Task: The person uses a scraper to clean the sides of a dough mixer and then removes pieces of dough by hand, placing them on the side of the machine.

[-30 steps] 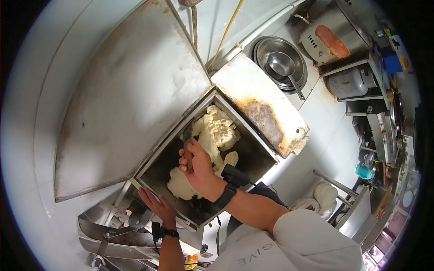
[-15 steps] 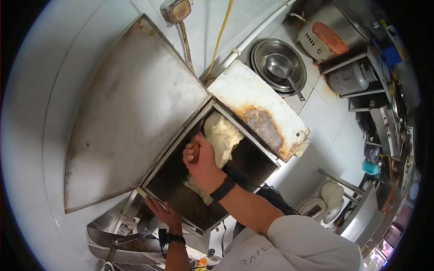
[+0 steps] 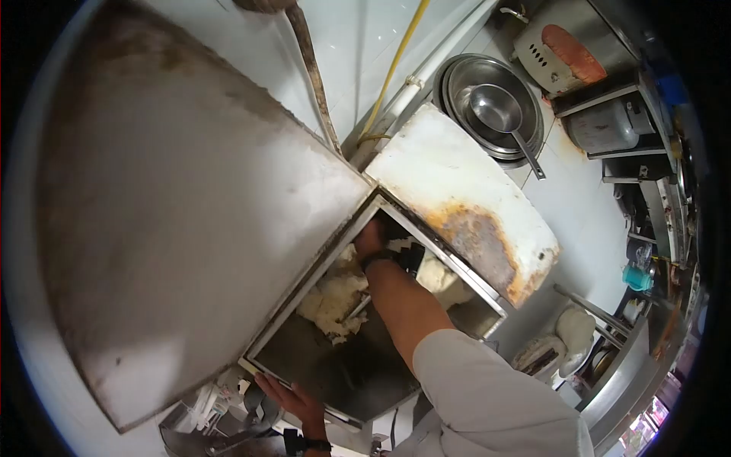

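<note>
My right arm reaches deep into a square metal bin (image 3: pixel 263 354). My right hand (image 3: pixel 371 238) is in shadow near the bin's far corner, its fingers hidden, so what it holds does not show. Pale dough lies on both sides of my forearm: a ragged lump of dough (image 3: pixel 331 301) to the left and a smoother dough piece (image 3: pixel 438 276) to the right. A thin shiny strip (image 3: pixel 359 306) shows beside the left lump. My left hand (image 3: pixel 293 400) rests on the bin's near left rim with fingers stretched out, holding nothing.
A large stained lid (image 3: pixel 190 221) stands raised along the bin's left side. A rusty white panel (image 3: pixel 464 198) adjoins the far right rim. Beyond it are stacked metal bowls (image 3: pixel 525 91) with a ladle-like pan (image 3: pixel 496 109). A long-handled tool (image 3: pixel 312 72) leans at the wall.
My right hand has gone deeper into the bin, toward the far corner; the wooden handle it gripped is out of sight. The dough looks spread apart. The view has moved closer to the bin.
</note>
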Action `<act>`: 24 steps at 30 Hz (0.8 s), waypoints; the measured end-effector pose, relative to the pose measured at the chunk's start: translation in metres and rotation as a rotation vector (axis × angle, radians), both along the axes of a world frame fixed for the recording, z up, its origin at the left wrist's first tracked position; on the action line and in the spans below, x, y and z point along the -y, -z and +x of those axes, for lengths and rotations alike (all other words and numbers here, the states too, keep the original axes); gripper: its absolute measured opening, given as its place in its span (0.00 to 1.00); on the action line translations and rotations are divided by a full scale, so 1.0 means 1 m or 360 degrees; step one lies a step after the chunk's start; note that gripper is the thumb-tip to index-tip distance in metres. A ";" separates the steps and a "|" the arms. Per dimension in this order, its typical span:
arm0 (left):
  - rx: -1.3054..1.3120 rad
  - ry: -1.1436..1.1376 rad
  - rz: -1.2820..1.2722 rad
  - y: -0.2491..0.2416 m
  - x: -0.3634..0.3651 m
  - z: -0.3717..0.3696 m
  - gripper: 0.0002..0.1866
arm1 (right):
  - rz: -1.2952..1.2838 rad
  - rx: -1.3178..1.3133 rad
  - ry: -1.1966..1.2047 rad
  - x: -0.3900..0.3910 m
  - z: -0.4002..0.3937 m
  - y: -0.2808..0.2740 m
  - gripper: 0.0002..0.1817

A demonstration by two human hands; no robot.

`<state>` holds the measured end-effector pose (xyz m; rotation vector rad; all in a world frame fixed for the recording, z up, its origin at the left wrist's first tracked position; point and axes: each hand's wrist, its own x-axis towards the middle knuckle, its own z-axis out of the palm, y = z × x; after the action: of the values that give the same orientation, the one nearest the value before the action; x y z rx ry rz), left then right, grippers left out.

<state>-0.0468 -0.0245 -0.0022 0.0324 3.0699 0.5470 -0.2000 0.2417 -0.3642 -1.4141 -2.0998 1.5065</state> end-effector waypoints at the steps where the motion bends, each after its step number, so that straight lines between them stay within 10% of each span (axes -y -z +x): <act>1: -0.0003 0.0007 -0.0002 0.003 0.001 -0.002 0.36 | 0.0431 0.0236 -0.0187 -0.003 -0.001 0.011 0.19; 8: -0.0065 -0.0023 0.0079 0.002 -0.001 0.000 0.37 | -0.0807 -0.0319 0.0677 0.010 -0.009 -0.051 0.23; 16: -0.0172 0.0089 -0.0021 0.006 0.010 0.006 0.32 | -0.1698 -0.0723 0.0474 0.014 0.038 -0.337 0.33; 24: -0.0213 0.0082 -0.0025 0.004 0.009 0.007 0.30 | -0.2065 -0.0709 0.0486 0.019 0.080 -0.391 0.23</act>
<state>-0.0394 -0.0335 -0.0060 0.1539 3.1919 0.5390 -0.1196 0.2223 0.0263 -1.3090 -0.4711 2.8028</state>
